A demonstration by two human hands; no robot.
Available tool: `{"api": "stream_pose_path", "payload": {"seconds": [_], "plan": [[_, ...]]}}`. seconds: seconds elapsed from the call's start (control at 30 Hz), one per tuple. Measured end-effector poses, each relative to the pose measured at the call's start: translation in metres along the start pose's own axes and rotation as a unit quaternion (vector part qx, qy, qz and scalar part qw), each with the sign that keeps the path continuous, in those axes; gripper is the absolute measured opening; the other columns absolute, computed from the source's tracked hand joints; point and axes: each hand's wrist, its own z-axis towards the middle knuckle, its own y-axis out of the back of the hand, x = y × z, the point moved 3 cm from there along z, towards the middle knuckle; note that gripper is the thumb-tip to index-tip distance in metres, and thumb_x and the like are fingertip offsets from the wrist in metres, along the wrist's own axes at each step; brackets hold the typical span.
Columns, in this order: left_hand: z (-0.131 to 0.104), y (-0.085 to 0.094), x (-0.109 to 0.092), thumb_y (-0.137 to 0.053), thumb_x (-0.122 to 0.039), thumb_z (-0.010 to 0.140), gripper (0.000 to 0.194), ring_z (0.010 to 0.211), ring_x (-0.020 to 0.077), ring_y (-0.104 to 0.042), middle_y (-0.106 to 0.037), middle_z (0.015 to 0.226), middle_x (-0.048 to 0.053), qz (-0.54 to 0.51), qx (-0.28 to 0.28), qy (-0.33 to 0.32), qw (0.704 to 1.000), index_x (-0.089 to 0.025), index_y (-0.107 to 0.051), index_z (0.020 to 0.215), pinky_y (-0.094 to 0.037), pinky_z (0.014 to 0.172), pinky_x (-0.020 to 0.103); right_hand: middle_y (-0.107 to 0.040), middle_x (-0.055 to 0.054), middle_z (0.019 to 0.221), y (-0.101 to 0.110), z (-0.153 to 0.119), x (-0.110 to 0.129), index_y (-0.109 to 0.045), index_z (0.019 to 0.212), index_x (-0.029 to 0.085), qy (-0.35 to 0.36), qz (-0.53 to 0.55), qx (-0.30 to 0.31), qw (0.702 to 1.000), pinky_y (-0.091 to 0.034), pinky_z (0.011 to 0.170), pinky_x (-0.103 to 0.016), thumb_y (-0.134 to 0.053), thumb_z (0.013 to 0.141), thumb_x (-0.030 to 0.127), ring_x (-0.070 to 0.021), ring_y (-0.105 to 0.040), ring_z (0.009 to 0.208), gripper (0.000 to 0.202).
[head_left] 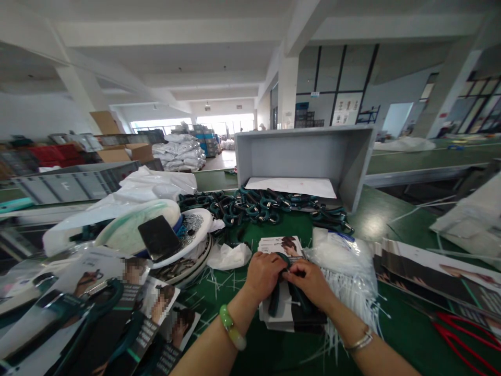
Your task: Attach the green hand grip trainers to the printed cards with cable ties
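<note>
My left hand (266, 274) is closed around the upper part of a dark-green two-handled tool (274, 300), whose legs point toward me. My right hand (309, 282) is pinched at the same spot, on a thin white cable tie (296, 303) that sticks out below the fingers. The fingers hide where tie and tool meet. Beneath both lies a stack of printed cards (277, 322). Just right of my right hand, a clear bag of white cable ties (340, 266) spills its ties toward me.
Behind the cards spreads a heap of similar green tools (250, 203), before a tipped grey bin (301, 154). At left are a phone (158, 237) on round trays and carded tools (90, 313). More cards (442, 277) and red-handled scissors (462, 334) lie right.
</note>
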Motion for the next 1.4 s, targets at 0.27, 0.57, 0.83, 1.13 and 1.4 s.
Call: {"api": "stream_pose_path", "payload": {"seconds": [0.27, 0.57, 0.83, 1.13, 1.4], "plan": [[-0.001, 0.006, 0.008, -0.047, -0.008, 0.077, 0.028, 0.087, 0.0156, -0.06, -0.069, 0.091, 0.001, -0.165, 0.033, 0.013, 0.986, -0.023, -0.067, 0.091, -0.044, 0.079, 0.028, -0.05, 0.003, 0.048, -0.005, 0.012, 0.001, -0.055, 0.054, 0.017, -0.035, -0.029, 0.029, 0.999, -0.03, 0.047, -0.022, -0.062, 0.067, 0.037, -0.011, -0.045, 0.048, 0.025], [0.001, 0.011, 0.009, -0.055, -0.026, 0.079, 0.013, 0.081, 0.0138, -0.06, -0.068, 0.084, 0.0, -0.228, 0.037, 0.042, 0.972, -0.024, -0.068, 0.084, -0.046, 0.076, 0.024, -0.052, 0.002, 0.059, -0.009, 0.007, 0.001, -0.056, 0.063, 0.019, 0.012, -0.045, -0.031, 0.998, -0.036, 0.053, -0.024, -0.06, 0.069, 0.028, -0.013, -0.047, 0.056, 0.012], [-0.007, 0.019, -0.008, -0.054, -0.02, 0.079, 0.012, 0.081, 0.0156, -0.052, -0.054, 0.084, 0.005, -0.148, -0.172, 0.028, 0.974, -0.017, -0.065, 0.075, -0.045, 0.071, 0.028, -0.059, -0.005, 0.084, -0.001, -0.004, 0.013, -0.064, 0.082, 0.021, 0.162, 0.025, -0.101, 0.981, -0.045, 0.07, -0.029, -0.056, 0.078, 0.027, -0.0173, -0.056, 0.081, 0.011], [-0.02, 0.025, -0.026, -0.042, -0.013, 0.081, 0.024, 0.079, 0.0155, -0.053, -0.06, 0.084, 0.004, -0.102, -0.174, -0.091, 0.975, -0.02, -0.065, 0.076, -0.043, 0.072, 0.03, -0.06, -0.008, 0.103, -0.009, 0.017, 0.013, -0.067, 0.083, 0.021, 0.133, -0.147, 0.036, 0.979, -0.042, 0.085, -0.035, -0.057, 0.068, 0.014, -0.022, -0.053, 0.1, 0.019], [-0.034, 0.007, -0.004, -0.051, -0.029, 0.08, 0.032, 0.103, 0.0222, -0.05, -0.058, 0.111, 0.007, -0.151, -0.02, 0.155, 0.976, -0.02, -0.054, 0.11, -0.041, 0.09, 0.039, -0.063, -0.006, 0.086, 0.0, 0.0, 0.025, -0.067, 0.082, 0.021, 0.226, -0.24, 0.027, 0.944, -0.042, 0.078, -0.033, -0.048, 0.083, 0.019, -0.0198, -0.055, 0.088, 0.019]]}}
